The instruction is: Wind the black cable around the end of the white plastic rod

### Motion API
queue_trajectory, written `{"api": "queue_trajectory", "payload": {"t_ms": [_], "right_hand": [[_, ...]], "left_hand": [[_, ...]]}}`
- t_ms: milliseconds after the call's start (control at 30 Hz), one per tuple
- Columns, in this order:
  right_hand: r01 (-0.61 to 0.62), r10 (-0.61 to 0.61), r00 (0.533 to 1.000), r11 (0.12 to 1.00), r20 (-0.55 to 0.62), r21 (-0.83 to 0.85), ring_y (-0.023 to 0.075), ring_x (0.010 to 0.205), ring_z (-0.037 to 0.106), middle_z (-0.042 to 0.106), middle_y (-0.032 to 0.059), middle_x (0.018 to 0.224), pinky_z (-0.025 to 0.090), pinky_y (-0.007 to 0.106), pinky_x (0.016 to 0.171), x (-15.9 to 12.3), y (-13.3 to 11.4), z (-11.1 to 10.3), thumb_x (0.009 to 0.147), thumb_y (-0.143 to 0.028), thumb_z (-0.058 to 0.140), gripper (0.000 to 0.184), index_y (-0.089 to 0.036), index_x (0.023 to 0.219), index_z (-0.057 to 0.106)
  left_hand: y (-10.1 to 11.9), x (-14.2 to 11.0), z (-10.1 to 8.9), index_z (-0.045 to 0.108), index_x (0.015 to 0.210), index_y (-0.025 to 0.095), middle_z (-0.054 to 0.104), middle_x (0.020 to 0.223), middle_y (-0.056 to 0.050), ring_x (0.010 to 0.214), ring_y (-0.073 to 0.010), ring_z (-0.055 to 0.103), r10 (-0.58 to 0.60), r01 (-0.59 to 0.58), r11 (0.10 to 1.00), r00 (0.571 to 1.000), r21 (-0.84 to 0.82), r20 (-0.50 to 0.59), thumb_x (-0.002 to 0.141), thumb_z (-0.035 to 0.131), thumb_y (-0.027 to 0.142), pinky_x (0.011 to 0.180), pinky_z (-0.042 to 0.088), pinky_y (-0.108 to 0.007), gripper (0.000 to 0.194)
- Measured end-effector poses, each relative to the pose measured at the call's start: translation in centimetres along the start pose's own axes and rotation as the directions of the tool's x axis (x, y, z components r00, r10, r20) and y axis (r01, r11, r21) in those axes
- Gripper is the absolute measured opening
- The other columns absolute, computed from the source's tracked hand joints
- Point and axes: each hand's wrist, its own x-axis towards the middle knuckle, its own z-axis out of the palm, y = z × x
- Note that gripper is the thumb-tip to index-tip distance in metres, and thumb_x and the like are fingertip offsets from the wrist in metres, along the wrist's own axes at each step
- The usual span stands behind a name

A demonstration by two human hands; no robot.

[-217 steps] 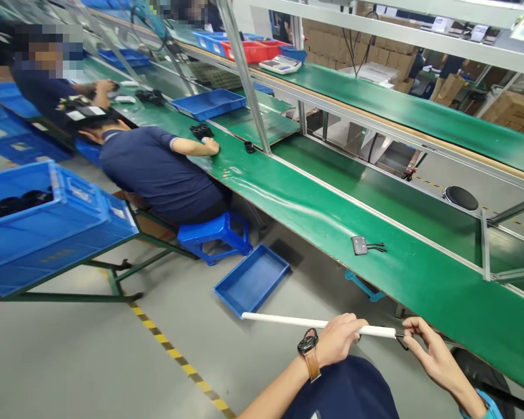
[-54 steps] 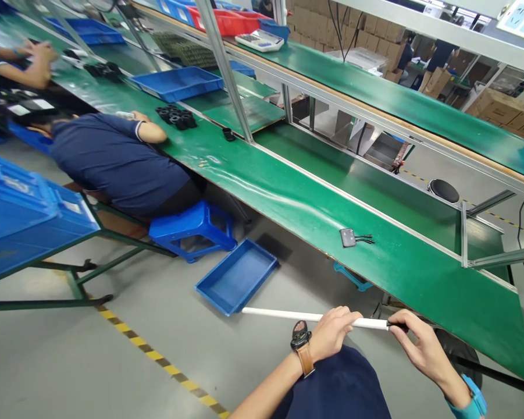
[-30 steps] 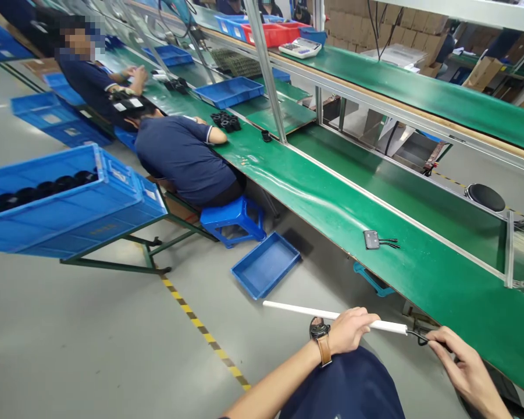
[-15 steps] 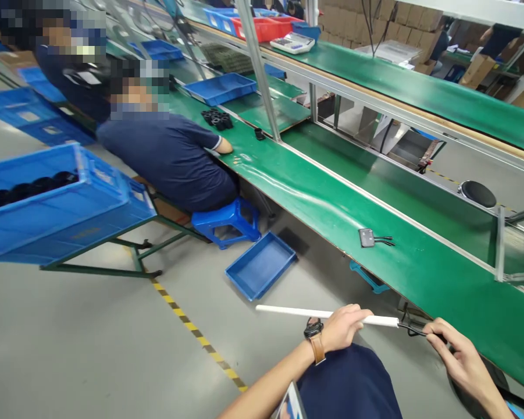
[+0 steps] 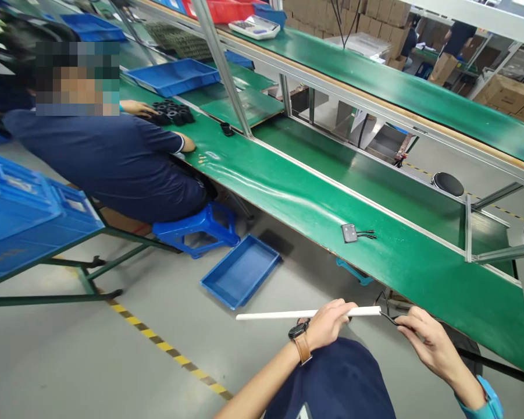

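My left hand [image 5: 330, 323], with a watch on its wrist, is closed around a long white tube [image 5: 270, 316] above my lap. The tube lies almost level, its thin far end pointing left over the floor. From its right end comes a black cable [image 5: 389, 318]. My right hand [image 5: 427, 337] pinches this cable between thumb and fingers, close to the tube's mouth. What the palm of my right hand covers is hidden. Beyond my hands, a small dark grey box [image 5: 349, 233] with short black leads rests on the green bench [image 5: 419, 279].
A blue tray [image 5: 242, 273] lies on the floor left of the bench. Farther left a co-worker [image 5: 109, 157] sits on a blue stool [image 5: 200, 227], one hand at several black parts [image 5: 174, 113]. A metal post [image 5: 224, 70] rises from the bench. Blue crates [image 5: 26, 215] stand on a green trolley.
The view has swung, so the bench and co-worker appear farther left. My hands keep hold of the tube and cable; my right hand is now closer to the tube's end.
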Motion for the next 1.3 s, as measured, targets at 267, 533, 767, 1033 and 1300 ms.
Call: {"api": "queue_trajectory", "payload": {"t_ms": [267,533,767,1033,1300], "right_hand": [[-0.079,0.079,0.996,0.997,-0.027,0.029,0.0186,0.076,0.062,0.061,0.0037,0.084,0.05,0.03,0.068,0.7,-0.2,1.3,0.103,-0.026,0.05,0.018,-0.025,0.11,0.067],[-0.12,0.124,0.989,0.991,-0.078,0.062,0.019,0.084,0.066,0.068,0.0059,0.099,0.053,0.028,0.073,0.1,0.4,1.9,0.1,-0.029,0.056,0.017,-0.023,0.115,0.061],[-0.058,0.063,0.996,0.994,-0.059,0.09,0.0171,0.075,0.061,0.064,0.0026,0.085,0.048,0.028,0.069,0.5,0.0,2.1,0.102,-0.021,0.053,0.009,-0.024,0.099,0.061],[0.002,-0.003,1.0,0.998,0.017,0.057,0.0176,0.076,0.06,0.062,0.0027,0.085,0.047,0.029,0.069,0.1,0.2,1.8,0.102,-0.017,0.051,0.012,-0.024,0.102,0.061],[0.014,-0.02,0.998,0.996,0.057,0.089,0.0168,0.076,0.06,0.062,0.0025,0.085,0.046,0.028,0.069,0.9,-0.2,2.6,0.103,-0.019,0.048,0.014,-0.024,0.1,0.061]], "left_hand": [[0.7,0.8,0.0,0.058,0.131,0.029,0.06,0.095,-0.004,0.09,-0.0201,0.054,0.051,-0.051,0.999,0.998,0.003,0.024,0.093,0.045,0.014,0.078,0.042,-0.03,0.042],[1.2,0.8,-0.2,0.059,0.128,0.028,0.06,0.095,-0.004,0.09,-0.0202,0.055,0.037,-0.037,0.999,0.999,-0.01,0.01,0.093,0.046,0.013,0.078,0.042,-0.029,0.041],[0.6,0.5,0.1,0.06,0.125,0.029,0.059,0.095,-0.003,0.09,-0.0199,0.055,0.016,-0.016,1.0,0.999,-0.02,0.033,0.09,0.046,0.011,0.076,0.041,-0.029,0.042],[0.3,0.3,0.1,0.061,0.123,0.028,0.058,0.093,-0.003,0.089,-0.0191,0.055,0.003,-0.002,0.998,1.0,-0.056,0.028,0.091,0.047,0.012,0.076,0.041,-0.028,0.039],[0.5,0.5,0.3,0.061,0.125,0.029,0.06,0.096,-0.003,0.091,-0.0196,0.056,0.016,-0.015,0.999,0.999,-0.041,0.033,0.09,0.047,0.01,0.076,0.041,-0.028,0.041]]}}
